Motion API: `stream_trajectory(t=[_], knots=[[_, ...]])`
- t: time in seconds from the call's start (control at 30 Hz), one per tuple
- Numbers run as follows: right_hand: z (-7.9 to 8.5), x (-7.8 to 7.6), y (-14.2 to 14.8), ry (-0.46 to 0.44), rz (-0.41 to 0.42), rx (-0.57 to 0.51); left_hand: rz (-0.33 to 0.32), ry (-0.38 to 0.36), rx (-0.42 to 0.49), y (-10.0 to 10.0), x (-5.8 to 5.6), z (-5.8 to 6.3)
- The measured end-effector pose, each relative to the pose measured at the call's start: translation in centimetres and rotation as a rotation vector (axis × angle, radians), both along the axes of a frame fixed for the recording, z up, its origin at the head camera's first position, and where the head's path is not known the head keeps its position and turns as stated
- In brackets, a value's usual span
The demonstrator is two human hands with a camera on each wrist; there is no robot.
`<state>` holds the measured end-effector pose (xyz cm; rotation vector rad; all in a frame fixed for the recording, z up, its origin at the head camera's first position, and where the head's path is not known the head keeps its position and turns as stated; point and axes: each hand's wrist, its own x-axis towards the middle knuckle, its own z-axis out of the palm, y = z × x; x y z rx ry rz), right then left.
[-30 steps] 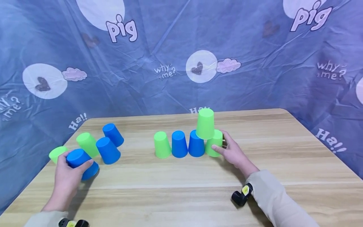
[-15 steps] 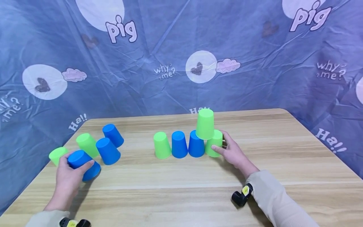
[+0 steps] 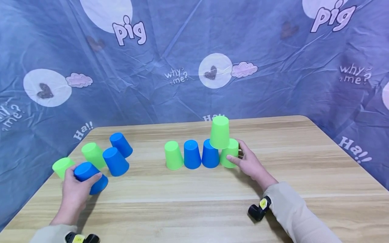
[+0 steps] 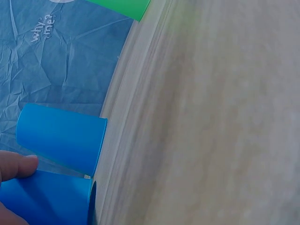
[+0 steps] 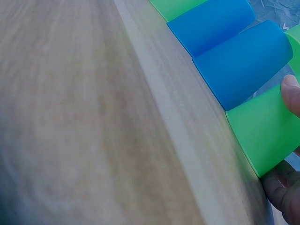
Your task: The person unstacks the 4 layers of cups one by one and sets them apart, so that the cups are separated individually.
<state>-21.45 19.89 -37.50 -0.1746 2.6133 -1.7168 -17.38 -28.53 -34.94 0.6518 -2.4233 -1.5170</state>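
Note:
My left hand point(image 3: 74, 192) grips an upside-down blue cup point(image 3: 90, 175) at the table's left, thumb on the near side. In the left wrist view a dark sliver of the opening shows under the rim of this cup point(image 4: 51, 197). My right hand point(image 3: 250, 164) holds the green cup point(image 3: 228, 158) at the right end of a row, thumb in front and fingers behind. Side by side to its left stand a blue cup point(image 3: 210, 157), another blue cup point(image 3: 192, 155) and a green cup point(image 3: 174, 156). Another green cup point(image 3: 220, 132) sits upside down on top, bridging the two rightmost cups.
Behind the left hand stand loose upside-down cups: a green cup point(image 3: 62, 166), a second green cup point(image 3: 93, 154), a blue cup point(image 3: 116, 162) and a farther blue cup point(image 3: 121, 144). The wooden table point(image 3: 182, 209) ends at a blue printed cloth point(image 3: 170, 98).
My left hand has shifted slightly to the right and nearer with the blue cup. The right hand and the row of cups stay where they were.

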Motion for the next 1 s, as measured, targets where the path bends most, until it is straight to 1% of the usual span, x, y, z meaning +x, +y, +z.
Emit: stream_trajectory(t=[0.33,0.47,0.53,0.63,0.77,0.83,0.93,1.0], knots=[[0.1,0.0,-0.1,-0.006,-0.001,0.004,0.01,-0.006,0.025,0.1,0.1,-0.1],[0.0,0.0,-0.1,-0.003,0.004,0.002,0.023,-0.004,0.034,0.0,0.2,0.0],[0.0,0.0,-0.2,-0.001,0.005,0.002,0.031,0.009,0.025,0.1,0.3,0.3],[0.1,0.0,-0.2,0.0,0.004,0.004,0.051,0.057,-0.016,0.3,0.4,0.7],[0.1,0.1,-0.2,-0.001,0.004,0.003,0.098,0.171,-0.116,0.6,0.5,1.3],[0.1,0.1,-0.2,0.0,0.004,0.003,0.113,0.233,-0.155,1.0,0.6,1.8],[0.1,0.1,-0.1,0.0,0.002,0.004,0.106,0.294,-0.187,2.2,0.9,3.0],[0.1,0.0,-0.1,0.0,0.002,0.002,0.077,0.334,-0.183,3.2,1.1,3.7]])
